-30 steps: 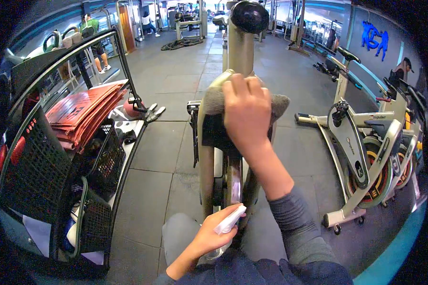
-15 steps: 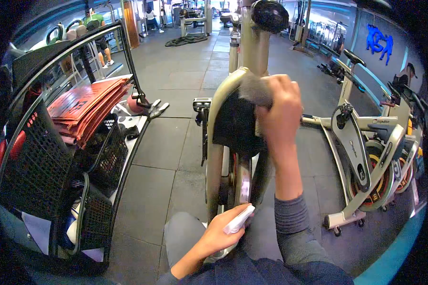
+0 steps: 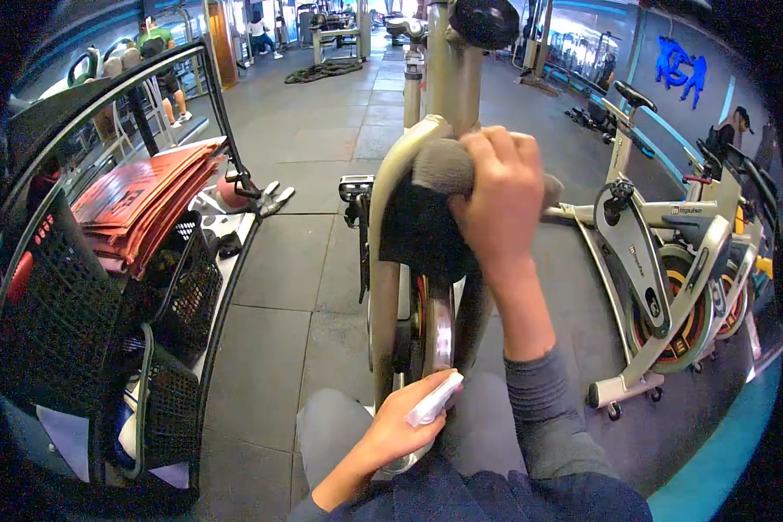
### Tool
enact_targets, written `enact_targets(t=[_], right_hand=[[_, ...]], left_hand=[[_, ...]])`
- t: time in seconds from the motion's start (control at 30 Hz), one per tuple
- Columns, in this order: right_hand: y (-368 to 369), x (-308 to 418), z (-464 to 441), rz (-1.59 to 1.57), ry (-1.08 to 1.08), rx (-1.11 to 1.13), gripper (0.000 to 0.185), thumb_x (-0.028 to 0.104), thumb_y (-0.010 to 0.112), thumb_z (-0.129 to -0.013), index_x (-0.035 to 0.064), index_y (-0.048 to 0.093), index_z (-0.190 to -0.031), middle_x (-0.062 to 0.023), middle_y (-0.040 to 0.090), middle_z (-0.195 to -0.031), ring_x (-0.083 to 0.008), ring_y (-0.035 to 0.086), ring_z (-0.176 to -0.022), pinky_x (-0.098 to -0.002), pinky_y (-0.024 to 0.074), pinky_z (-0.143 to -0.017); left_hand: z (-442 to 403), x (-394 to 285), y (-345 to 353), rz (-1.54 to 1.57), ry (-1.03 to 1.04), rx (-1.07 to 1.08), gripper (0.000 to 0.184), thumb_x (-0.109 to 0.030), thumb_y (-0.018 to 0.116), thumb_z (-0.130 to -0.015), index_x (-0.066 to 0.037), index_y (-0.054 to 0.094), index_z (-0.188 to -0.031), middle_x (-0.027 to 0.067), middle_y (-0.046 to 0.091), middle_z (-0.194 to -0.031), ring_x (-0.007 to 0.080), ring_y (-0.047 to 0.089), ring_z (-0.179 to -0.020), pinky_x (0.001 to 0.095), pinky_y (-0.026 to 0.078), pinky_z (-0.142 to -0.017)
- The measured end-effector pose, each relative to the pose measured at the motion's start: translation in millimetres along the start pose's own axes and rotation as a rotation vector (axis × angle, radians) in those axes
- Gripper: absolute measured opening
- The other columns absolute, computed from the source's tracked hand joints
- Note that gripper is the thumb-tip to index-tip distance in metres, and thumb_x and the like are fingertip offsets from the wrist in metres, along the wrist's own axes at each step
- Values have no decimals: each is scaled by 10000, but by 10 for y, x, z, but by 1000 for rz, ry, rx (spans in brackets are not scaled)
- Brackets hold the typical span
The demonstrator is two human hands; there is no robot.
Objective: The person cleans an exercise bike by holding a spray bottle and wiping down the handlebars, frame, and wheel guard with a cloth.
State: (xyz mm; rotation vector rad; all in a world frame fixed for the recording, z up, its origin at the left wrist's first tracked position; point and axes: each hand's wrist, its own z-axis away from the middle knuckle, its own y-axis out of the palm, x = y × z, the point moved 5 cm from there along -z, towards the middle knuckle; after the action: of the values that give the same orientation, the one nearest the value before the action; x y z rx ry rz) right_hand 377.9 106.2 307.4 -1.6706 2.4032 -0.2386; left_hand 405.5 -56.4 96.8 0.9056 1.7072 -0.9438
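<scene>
An exercise bike stands right in front of me, its beige frame (image 3: 383, 196) curving round a black cover (image 3: 418, 222). My right hand (image 3: 505, 196) is closed on a grey cloth (image 3: 444, 165), pressed against the upper part of that cover. Some cloth also sticks out beyond the knuckles on the right. Below, the bike's shiny flywheel (image 3: 442, 335) shows between the frame sides. My left hand (image 3: 396, 428), low and close to the wheel, is wrapped round a small white object (image 3: 433, 400) whose kind I cannot make out. A pedal (image 3: 357, 185) juts out to the left.
A black rack (image 3: 222, 322) on the left holds orange folders (image 3: 152, 196) and mesh baskets (image 3: 178, 409). More exercise bikes (image 3: 639, 278) stand on the right. Other people are farther off, one in a green top (image 3: 157, 36). A coiled rope (image 3: 324, 71) lies ahead.
The view has shifted slightly, so the surroundings sit a little farther left. My right hand and the grey cloth stay at the cover's top, now less blurred. The left hand keeps its hold.
</scene>
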Motion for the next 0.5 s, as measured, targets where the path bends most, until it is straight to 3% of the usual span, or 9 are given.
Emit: enact_targets(t=[0.03, 0.2, 0.27, 0.3, 0.33, 0.4, 0.5], right_hand=[[49, 53, -41, -3, -37, 1, 98, 87, 579, -718, 65, 614, -807, -75, 600, -893, -279, 560, -913, -396, 475, -735], [189, 247, -82, 11, -191, 31, 84, 130, 585, -725, 77, 602, -788, -64, 578, -842, -251, 566, -868, -376, 487, -708], [204, 321, 24, -248, -338, 13, 95, 143, 598, -717, 85, 605, -792, -45, 568, -821, -238, 571, -845, -365, 494, -711], [192, 311, 94, -275, -331, 151, 308, 54, 668, -626, 92, 654, -931, -36, 627, -941, -254, 588, -943, -367, 497, -780], [177, 265, 114, -276, -332, 147, 308, 54, 668, -626, 92, 654, -931, -36, 627, -941, -254, 588, -943, -367, 497, -780], [88, 170, 150, -206, -317, -23, 171, 133, 598, -736, 109, 656, -895, -19, 641, -971, -207, 603, -970, -353, 488, -745], [19, 91, 147, -260, -212, -5, 203, 117, 593, -763, 103, 663, -953, -18, 652, -1042, -206, 601, -1021, -353, 483, -762]], left_hand=[[0, -2, 5, -1, -3, 7, 551, -17, 629, -800, 12, 489, -1333, 114, 647, -1199, 158, 610, -1057, 278, 482, -895], [0, -24, -1, 21, -54, 15, 546, -4, 616, -801, 11, 491, -1332, 110, 647, -1199, 151, 603, -1068, 277, 477, -904], [-1, -12, 6, 37, -36, 17, 546, -2, 614, -802, 12, 488, -1334, 107, 649, -1196, 149, 602, -1071, 275, 476, -905], [-9, -3, 8, 52, -16, 18, 547, 0, 613, -804, 12, 485, -1336, 103, 651, -1193, 147, 601, -1074, 272, 474, -905], [-12, 16, 12, 49, -14, 18, 547, 0, 613, -804, 12, 485, -1336, 103, 651, -1193, 147, 601, -1074, 272, 474, -905], [-2, 34, 2, 3, 10, 13, 551, -1, 618, -806, 8, 481, -1340, 99, 651, -1198, 146, 599, -1083, 271, 473, -908], [5, 0, -6, 32, -65, 20, 555, -6, 627, -809, 3, 480, -1344, 101, 645, -1214, 149, 596, -1098, 274, 471, -916]])
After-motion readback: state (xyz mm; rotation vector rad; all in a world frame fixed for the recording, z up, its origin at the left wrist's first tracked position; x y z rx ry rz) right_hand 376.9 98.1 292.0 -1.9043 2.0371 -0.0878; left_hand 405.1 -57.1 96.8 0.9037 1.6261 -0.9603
